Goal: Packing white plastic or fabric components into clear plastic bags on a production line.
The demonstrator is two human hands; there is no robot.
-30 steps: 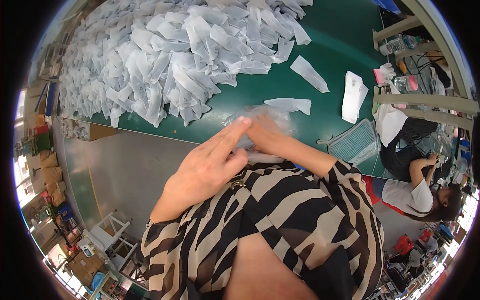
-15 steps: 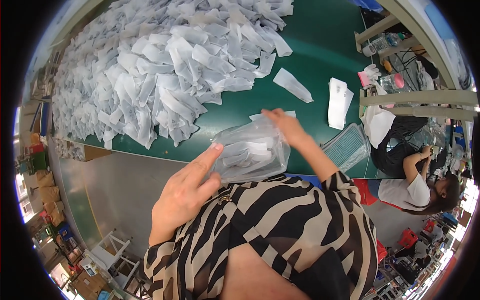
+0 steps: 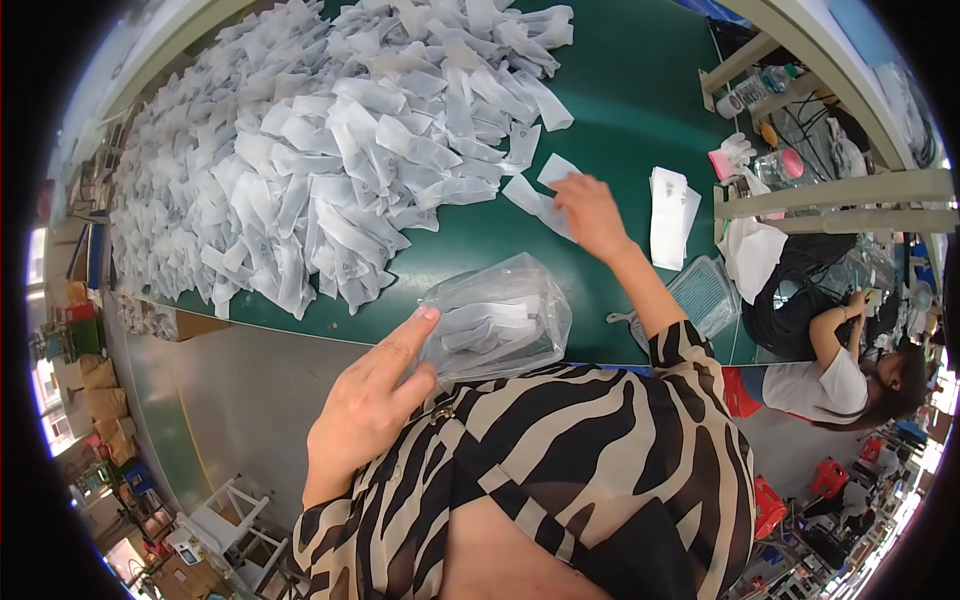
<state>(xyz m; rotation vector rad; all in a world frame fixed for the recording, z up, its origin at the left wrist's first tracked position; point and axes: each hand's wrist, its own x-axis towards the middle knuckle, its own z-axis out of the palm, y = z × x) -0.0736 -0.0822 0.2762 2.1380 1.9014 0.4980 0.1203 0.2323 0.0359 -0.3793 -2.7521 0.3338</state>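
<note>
My right hand (image 3: 595,218) bends over flat, papery white packets (image 3: 526,197), my left hand (image 3: 368,405) meets a clear plastic bag (image 3: 546,338); I can't tell whether either grips. The bag lies by the green table (image 3: 450,248)'s near edge, bare surface beyond.

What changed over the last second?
Right hand left the clear bag, moving up and right to the loose packets. The lower loose packet shifted up, now slanted beside the upper loose packet; grip unclear. Bag, hidden under both hands earlier, now shows. Unchanged: left hand at bag's left side, big pile.
</note>
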